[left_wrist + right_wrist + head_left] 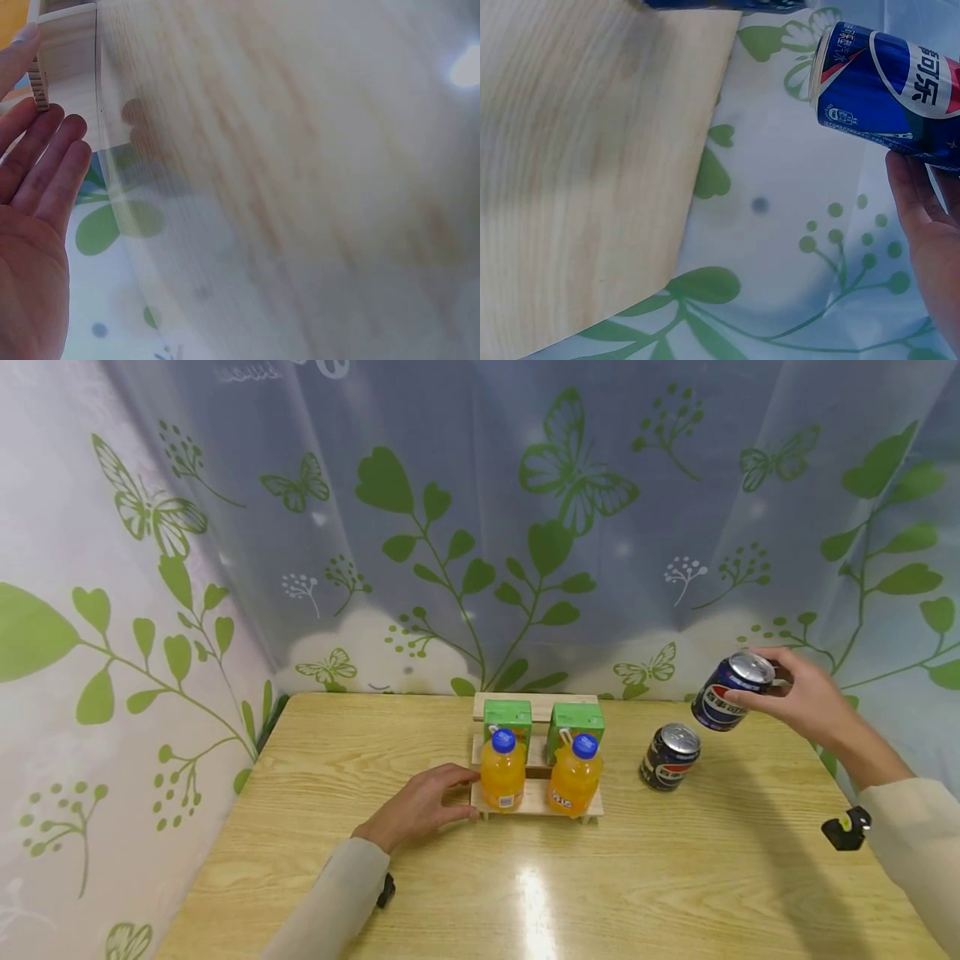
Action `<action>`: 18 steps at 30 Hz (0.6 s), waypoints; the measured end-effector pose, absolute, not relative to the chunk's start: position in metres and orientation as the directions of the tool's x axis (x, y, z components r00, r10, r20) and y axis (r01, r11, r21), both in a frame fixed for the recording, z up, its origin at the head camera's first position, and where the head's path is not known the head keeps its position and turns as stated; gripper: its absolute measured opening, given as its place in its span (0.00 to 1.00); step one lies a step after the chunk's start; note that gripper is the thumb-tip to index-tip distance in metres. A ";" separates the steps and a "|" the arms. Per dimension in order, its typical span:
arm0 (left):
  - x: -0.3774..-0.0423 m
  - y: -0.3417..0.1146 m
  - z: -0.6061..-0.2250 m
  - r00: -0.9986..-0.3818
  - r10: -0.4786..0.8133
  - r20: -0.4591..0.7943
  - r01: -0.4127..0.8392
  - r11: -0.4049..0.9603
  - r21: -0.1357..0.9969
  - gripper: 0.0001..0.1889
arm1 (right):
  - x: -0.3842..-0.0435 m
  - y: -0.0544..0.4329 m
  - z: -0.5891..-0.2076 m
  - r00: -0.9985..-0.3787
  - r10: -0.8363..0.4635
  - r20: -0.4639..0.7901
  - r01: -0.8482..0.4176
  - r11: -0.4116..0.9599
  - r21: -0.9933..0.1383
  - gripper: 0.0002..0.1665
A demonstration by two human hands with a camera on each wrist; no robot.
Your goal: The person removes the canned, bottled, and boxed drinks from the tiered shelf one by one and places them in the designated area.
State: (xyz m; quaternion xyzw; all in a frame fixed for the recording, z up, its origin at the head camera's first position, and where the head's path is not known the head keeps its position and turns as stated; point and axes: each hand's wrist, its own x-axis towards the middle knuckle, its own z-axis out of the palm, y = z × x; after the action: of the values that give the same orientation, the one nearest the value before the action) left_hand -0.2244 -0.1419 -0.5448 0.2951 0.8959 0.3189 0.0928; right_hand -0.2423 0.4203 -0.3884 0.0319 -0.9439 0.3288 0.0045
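Note:
My right hand [802,693] grips a blue cola can [722,697] by its sides, raised and tilted above the table. A second dark blue cola can [670,758] stands upright on the table just below and to the left. A small stepped wooden rack [537,793] sits mid-table. Two orange drink bottles with blue caps, a left bottle [503,774] and a right bottle [575,778], stand on its lower step. Behind them, a left green carton [507,714] and a right green carton [576,723] are on it. My left hand [420,806] holds the lower step's left end between thumb and fingers.
The light wooden table [360,743] ends at a patterned curtain [465,527] behind and at the sides. In the right wrist view, the table's edge [697,172] runs beside the raised can. A strip of light reflects near the front.

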 end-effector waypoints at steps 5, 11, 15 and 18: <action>-0.225 -0.142 -0.547 -0.807 0.590 0.024 0.471 0.618 0.629 0.29 | -0.236 0.430 -0.401 -0.999 -0.040 0.031 -0.051 0.818 -0.572 0.56; -0.225 -0.142 -0.546 -0.810 0.587 0.018 0.463 0.619 0.634 0.30 | -0.230 0.437 -0.416 -0.999 -0.032 0.019 -0.037 0.825 -0.564 0.56; -0.225 -0.141 -0.546 -0.811 0.585 0.016 0.461 0.621 0.634 0.30 | -0.227 0.440 -0.425 -1.000 -0.018 -0.007 -0.011 0.823 -0.568 0.57; -0.225 -0.141 -0.546 -0.810 0.586 0.017 0.462 0.620 0.634 0.30 | -0.224 0.442 -0.433 -0.999 -0.016 -0.033 0.006 0.815 -0.579 0.58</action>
State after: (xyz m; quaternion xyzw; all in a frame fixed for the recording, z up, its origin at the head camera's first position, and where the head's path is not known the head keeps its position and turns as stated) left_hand -0.2253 -0.1414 -0.5458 0.2927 0.8950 0.3227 0.0959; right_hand -0.2235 0.4419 -0.4326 0.0025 -0.9526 0.3038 -0.0182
